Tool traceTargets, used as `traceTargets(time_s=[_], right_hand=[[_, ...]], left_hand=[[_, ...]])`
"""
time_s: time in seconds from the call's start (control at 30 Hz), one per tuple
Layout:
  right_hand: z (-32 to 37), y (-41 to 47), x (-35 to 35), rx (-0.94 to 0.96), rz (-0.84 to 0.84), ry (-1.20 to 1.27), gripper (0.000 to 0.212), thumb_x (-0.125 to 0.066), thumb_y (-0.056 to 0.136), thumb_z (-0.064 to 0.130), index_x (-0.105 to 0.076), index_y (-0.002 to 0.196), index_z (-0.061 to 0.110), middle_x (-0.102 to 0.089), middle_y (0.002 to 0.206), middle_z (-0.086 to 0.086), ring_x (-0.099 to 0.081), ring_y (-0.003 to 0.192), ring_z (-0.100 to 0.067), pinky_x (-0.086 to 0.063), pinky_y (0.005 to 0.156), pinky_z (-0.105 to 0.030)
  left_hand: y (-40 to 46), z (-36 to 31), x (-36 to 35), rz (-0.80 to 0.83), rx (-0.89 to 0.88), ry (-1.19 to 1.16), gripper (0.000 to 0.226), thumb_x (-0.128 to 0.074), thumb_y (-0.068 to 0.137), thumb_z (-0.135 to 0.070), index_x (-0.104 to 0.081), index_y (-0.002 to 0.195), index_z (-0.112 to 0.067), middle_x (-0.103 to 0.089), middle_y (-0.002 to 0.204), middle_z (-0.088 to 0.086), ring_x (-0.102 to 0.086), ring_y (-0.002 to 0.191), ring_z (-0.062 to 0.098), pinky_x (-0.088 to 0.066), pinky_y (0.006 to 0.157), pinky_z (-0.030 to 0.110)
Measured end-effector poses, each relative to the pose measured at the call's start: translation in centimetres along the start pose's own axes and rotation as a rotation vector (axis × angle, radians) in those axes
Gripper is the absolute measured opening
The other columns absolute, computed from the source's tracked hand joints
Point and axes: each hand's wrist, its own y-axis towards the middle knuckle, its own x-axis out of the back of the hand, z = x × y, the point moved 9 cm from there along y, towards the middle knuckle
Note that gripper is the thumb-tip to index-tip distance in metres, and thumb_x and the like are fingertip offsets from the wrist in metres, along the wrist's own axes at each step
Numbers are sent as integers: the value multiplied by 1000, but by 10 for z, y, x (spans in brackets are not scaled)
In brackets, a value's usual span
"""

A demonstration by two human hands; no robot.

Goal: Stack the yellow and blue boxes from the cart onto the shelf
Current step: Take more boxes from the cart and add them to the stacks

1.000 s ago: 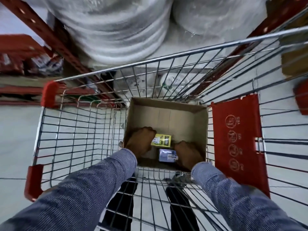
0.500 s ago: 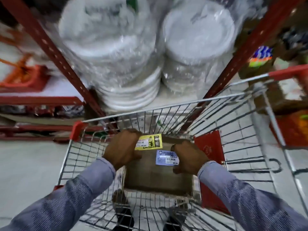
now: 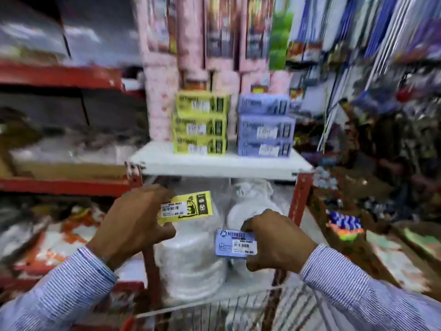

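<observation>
Head view shows the left hand [image 3: 130, 225] closed on a yellow box [image 3: 186, 209] and the right hand [image 3: 278, 240] closed on a blue box [image 3: 236, 242], both carried in the air in front of the shelf [image 3: 222, 163] and below its white board. Each grip is narrow, thumb under one end and fingers over the top, so most of the printed face juts out toward the other hand. Judging by that easy one-ended hold, the boxes are probably light, stiff card cartons, unlikely to sag and not fragile; a pinch across the short end or the two long edges should serve, leaving the bottom free to set down flat. The yellow one is a flat oblong with a white price sticker and black print; the blue one is pale lilac-blue with a white logo and barcode label. Above and beyond the left grip stands the yellow stack [image 3: 200, 123], three high; above the right grip, the blue stack [image 3: 265, 127], also three. The cart [image 3: 214, 311] rim lies beneath both hands.
</observation>
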Motion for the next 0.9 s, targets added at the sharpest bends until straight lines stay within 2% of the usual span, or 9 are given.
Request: traceTargets(time_s=[0.1, 0.17, 0.23, 0.3, 0.43, 0.53, 0.73, 0.9], right_hand=[[-4, 6, 64, -17, -123, -28, 42, -77, 57, 50, -61, 84, 22, -52, 72, 2, -54, 74, -24, -36, 58, -30], [-9, 8, 104, -34, -215, -44, 41, -76, 57, 50, -58, 82, 24, -56, 75, 2, -52, 73, -22, -34, 58, -30], [-17, 12, 136, -64, -297, -74, 42, -75, 58, 50, -59, 85, 22, -61, 80, 2, -54, 77, -23, -41, 60, -32], [-26, 18, 163, -105, -375, -90, 49, -74, 58, 49, -64, 96, 20, -67, 90, 1, -60, 87, -25, -50, 69, -33], [-47, 39, 201, -172, -522, -149, 40, -71, 63, 48, -60, 92, 22, -66, 87, 1, -61, 85, -25, -50, 66, -34], [-58, 61, 219, -183, -597, -199, 32, -70, 69, 38, -60, 94, 21, -68, 92, -1, -61, 90, -25, -47, 65, -33], [-84, 98, 219, -216, -547, -262, 35, -68, 81, 31, -58, 111, 17, -66, 108, -6, -60, 100, -28, -51, 83, -38], [-107, 113, 205, -240, -492, -272, 36, -71, 83, 25, -57, 115, 17, -64, 116, -7, -59, 107, -27, -51, 88, -37]], left_hand=[[18, -2, 50, -114, 0, 47, 65, -85, 48, -39, -72, 110, -23, -76, 96, -2, -71, 80, 24, -57, 64, 33], [31, -3, 77, -176, -28, 39, 67, -80, 49, -41, -71, 112, -22, -75, 101, -1, -71, 85, 26, -59, 68, 36], [47, -2, 98, -228, -46, 22, 68, -74, 51, -42, -69, 116, -22, -73, 107, -1, -70, 92, 26, -59, 74, 38], [64, -1, 111, -264, -67, -3, 67, -71, 52, -39, -69, 116, -20, -73, 107, -2, -69, 94, 25, -58, 78, 36], [105, -2, 118, -310, -130, -11, 62, -85, 55, -27, -70, 115, -17, -74, 107, -1, -71, 90, 22, -58, 77, 32], [138, -1, 114, -319, -173, 10, 61, -85, 62, -25, -66, 120, -19, -72, 112, -2, -69, 94, 19, -59, 80, 34], [187, -4, 91, -279, -252, 37, 48, -80, 73, -39, -65, 116, -23, -71, 113, -2, -66, 98, 18, -58, 83, 36], [211, 0, 74, -267, -238, 46, 51, -82, 70, -24, -66, 118, -22, -72, 114, 0, -66, 101, 19, -53, 85, 31]])
